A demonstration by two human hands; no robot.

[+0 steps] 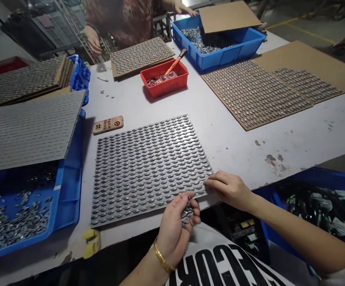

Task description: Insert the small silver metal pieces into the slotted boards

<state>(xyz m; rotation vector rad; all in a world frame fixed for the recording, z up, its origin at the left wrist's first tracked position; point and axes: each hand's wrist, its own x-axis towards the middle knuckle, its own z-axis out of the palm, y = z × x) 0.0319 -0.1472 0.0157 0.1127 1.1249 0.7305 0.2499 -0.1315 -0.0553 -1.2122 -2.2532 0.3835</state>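
1. Head view, and we're looking down at a pale bench (216, 129), where a grey board (200, 192) lies flat right in front of the person, row upon row of oval metal pieces (151, 167) across it.
2. Here's the left hand (172, 226), palm up at the board's near edge, a gold bracelet (162, 255) round its wrist, fingers curled about a small heap of loose metal bits (186, 215).
3. Over to the right hand (232, 190): fingertips bunched together at the board's near right corner, and whether anything is pinched between them, I cannot tell!
4. Just beyond the board's far left corner sits a tan case (108, 125) with red and dark markings.
5. Farther out, a red bin (169, 89), an orange-handled tool (175, 63) leaning up out of it.
6. On the left, a blue bin (68, 198) with loose metal pieces inside, a studded panel (32, 127) lying across its far part.
7. Across the bench, a co-worker's hand (185, 8) is at a larger blue tub (228, 57) topped by a tilted cardboard sheet (230, 18); the other hand (93, 41) is near a studded tray board (117, 76).
8. And on the right, cardboard panels (303, 53), partly covered with rows of metal ovals.
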